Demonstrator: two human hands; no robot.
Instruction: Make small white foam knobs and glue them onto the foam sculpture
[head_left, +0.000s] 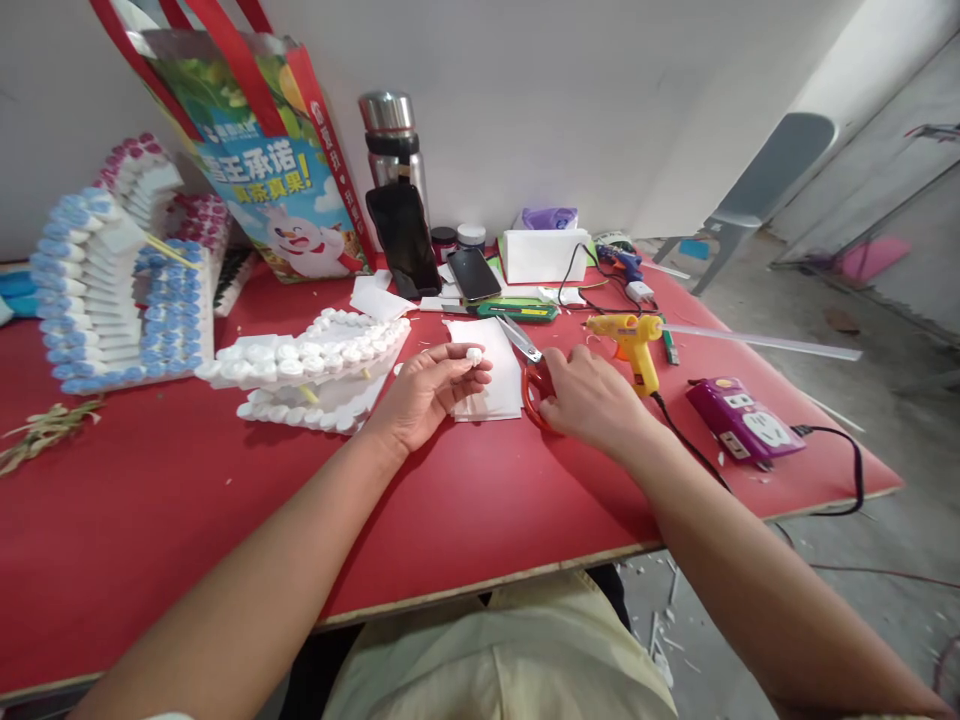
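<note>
My left hand (439, 390) is closed in a pinch on a small white rolled-paper piece (474, 355), held up between thumb and fingertips. Below and behind it lies a stack of white paper (491, 375). My right hand (589, 395) is closed at the handles of a pair of scissors (529, 345). The orange-red handle loop sticks out under my fingers, and the blades point away to the upper left over the paper. To the left of my left hand stands a curved white model (300, 365) edged with rows of similar white rolls.
Behind are a green utility knife (525, 310), phones (405, 240), a steel bottle (390, 130) and a shopping bag (277, 170). At right lie a yellow glue gun (634, 345) and a purple power socket (742, 418) with cords. Blue-white paper models (112, 290) stand far left.
</note>
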